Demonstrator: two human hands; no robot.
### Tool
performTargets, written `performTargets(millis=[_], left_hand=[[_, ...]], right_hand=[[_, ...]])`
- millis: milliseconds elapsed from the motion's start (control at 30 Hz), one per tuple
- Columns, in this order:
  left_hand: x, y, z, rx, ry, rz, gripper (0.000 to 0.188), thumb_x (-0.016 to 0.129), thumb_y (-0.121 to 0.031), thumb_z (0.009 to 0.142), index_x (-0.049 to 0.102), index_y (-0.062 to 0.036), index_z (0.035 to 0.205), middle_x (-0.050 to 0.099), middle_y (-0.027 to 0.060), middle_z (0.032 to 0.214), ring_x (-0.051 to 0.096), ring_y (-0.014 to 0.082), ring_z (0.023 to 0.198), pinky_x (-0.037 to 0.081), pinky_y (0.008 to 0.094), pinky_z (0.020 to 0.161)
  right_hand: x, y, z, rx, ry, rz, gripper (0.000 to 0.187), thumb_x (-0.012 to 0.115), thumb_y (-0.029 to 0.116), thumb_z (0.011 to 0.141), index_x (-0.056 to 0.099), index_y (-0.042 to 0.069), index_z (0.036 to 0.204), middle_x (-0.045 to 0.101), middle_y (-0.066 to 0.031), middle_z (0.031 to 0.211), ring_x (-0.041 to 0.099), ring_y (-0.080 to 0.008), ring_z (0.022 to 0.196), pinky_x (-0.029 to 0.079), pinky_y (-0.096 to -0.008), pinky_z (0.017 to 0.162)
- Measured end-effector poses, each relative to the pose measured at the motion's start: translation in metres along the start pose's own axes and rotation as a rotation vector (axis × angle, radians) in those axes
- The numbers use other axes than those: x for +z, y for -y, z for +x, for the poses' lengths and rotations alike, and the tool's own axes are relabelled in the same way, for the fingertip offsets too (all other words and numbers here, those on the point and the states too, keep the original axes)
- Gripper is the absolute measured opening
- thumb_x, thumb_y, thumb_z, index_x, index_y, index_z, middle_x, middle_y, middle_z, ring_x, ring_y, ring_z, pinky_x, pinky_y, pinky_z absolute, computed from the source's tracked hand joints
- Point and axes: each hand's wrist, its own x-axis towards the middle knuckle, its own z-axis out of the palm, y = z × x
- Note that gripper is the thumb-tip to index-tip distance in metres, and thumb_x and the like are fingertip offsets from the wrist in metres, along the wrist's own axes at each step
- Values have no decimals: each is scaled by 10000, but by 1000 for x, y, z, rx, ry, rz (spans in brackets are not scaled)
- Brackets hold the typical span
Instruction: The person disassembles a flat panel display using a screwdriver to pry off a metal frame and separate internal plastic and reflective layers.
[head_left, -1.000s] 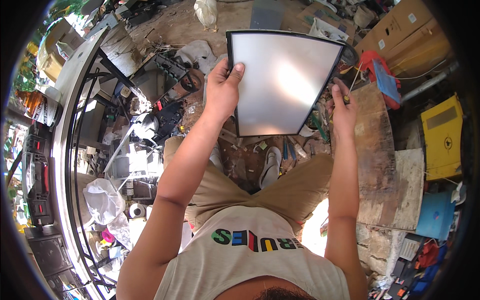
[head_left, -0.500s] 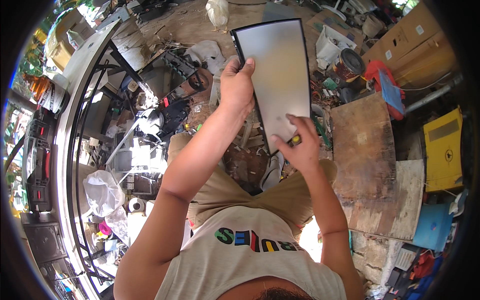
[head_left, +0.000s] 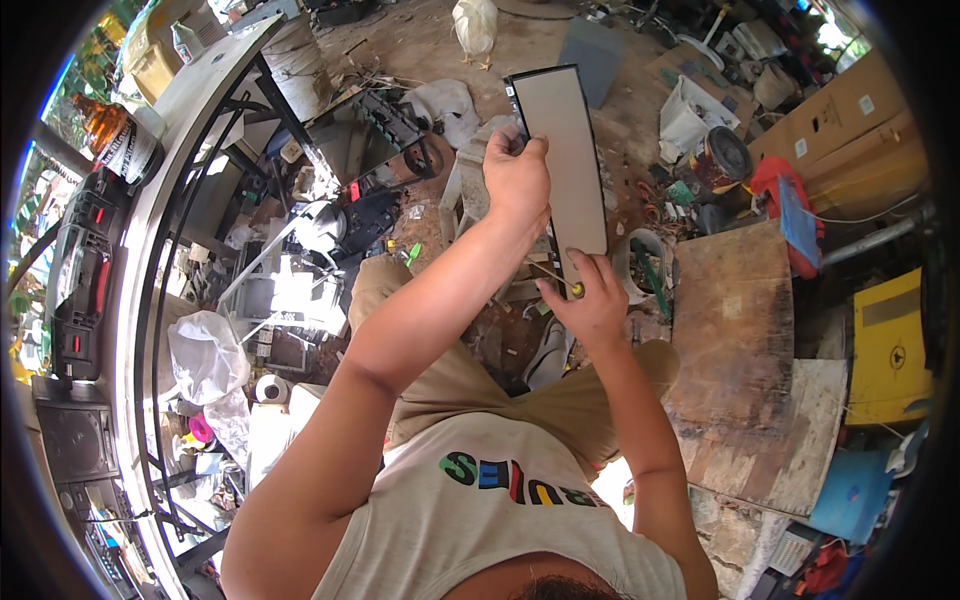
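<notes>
A flat rectangular panel (head_left: 566, 150) with a pale grey face and a black frame is held up in front of me, turned almost edge-on so it looks narrow. My left hand (head_left: 517, 175) grips its left edge near the middle. My right hand (head_left: 590, 298) holds its lower end. Between those fingers and the panel lies a thin tool with a yellow tip (head_left: 575, 290), seemingly a screwdriver. My knees in tan shorts are below the panel.
A metal rack (head_left: 150, 300) with electronics and bottles runs along the left. Scrap parts, a white plastic chair (head_left: 465, 180) and a paint can (head_left: 720, 160) litter the dirt floor ahead. A wooden board (head_left: 740, 330), cardboard boxes and a yellow case (head_left: 890, 350) are on the right.
The panel has rotated from facing me broadly to nearly edge-on. My right hand came off its right edge and now holds the lower end; my left hand keeps its grip.
</notes>
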Motion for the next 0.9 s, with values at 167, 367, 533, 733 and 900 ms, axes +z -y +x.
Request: performTargets(millis=[167, 367, 533, 733, 900], left_hand=[[-2, -3, 2, -3, -7, 21, 325, 631, 17, 860, 468, 1, 1140, 599, 106, 993, 603, 174, 848, 514, 309, 726], [-19, 5, 16, 63, -194, 222, 480, 725, -36, 814, 413, -18, 1178, 543, 98, 1056, 559, 176, 929, 493, 320, 787], [-48, 22, 32, 51, -357, 282, 562, 768, -114, 797, 381, -5, 1190, 515, 102, 1036, 522, 178, 919, 452, 314, 794], [-87, 39, 43, 6, -381, 397, 682, 809, -214, 794, 359, 25, 1247, 514, 142, 1130, 533, 210, 970, 449, 329, 845], [-99, 46, 1, 536, 12, 975, 680, 793, -250, 791, 404, 28, 1274, 494, 184, 1198, 506, 294, 1106, 406, 385, 966]], right_hand=[[0, -17, -4, -38, -49, -55, 253, 747, 149, 741, 653, 83, 966, 630, -71, 881, 632, -276, 773, 525, -377, 668], [-33, -47, 40, -157, 38, -146, 182, 715, 93, 760, 661, 93, 934, 636, -47, 882, 600, -272, 792, 513, -376, 671], [-30, -70, 75, -252, 227, -71, 210, 721, 86, 749, 676, 94, 954, 646, -28, 890, 576, -263, 823, 509, -374, 680], [1, -108, 98, -280, 385, 67, 221, 744, 92, 738, 707, 83, 956, 662, -29, 893, 579, -255, 838, 512, -376, 694], [25, -131, 108, -214, 476, 92, 229, 747, 107, 744, 725, 110, 971, 670, -9, 913, 583, -245, 870, 516, -376, 731]])
